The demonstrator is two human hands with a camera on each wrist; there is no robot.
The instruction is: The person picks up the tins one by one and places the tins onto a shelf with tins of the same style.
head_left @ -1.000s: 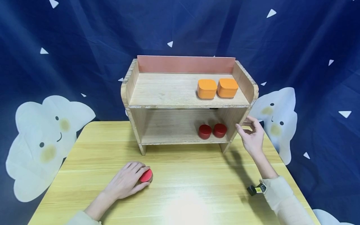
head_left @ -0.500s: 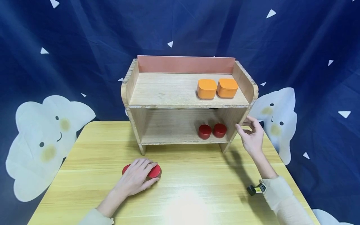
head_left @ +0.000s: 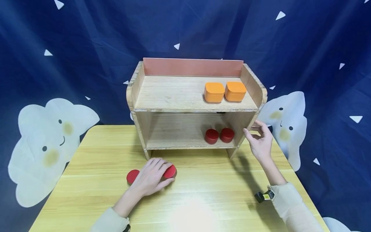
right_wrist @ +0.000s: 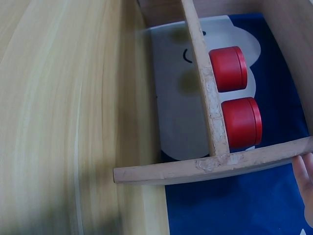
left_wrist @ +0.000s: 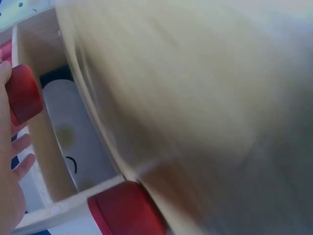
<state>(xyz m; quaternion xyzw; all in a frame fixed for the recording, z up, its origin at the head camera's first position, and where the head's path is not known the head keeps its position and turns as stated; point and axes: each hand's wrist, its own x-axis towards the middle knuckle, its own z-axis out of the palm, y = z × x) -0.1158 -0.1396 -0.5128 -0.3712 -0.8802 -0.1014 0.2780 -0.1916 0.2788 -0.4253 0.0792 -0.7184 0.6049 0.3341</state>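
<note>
My left hand holds a red round lidded box in front of the shelf's left half, thumb on the near side and fingers over the far side. In the left wrist view this box is between the fingers, tilted. A second red round box stands on the table left of that hand. My right hand holds the right side panel of the wooden shelf, with thumb and fingers curled at its edge. In the right wrist view only some fingers show, against the panel.
Two orange lidded boxes stand at the right of the top board. Below them, two red round boxes sit side by side on the lower board. A blue curtain with cloud shapes hangs behind the wooden table.
My left hand has moved right and toward the shelf with its red round box. The other red box, hidden at first, now shows behind it. My right hand keeps its place.
</note>
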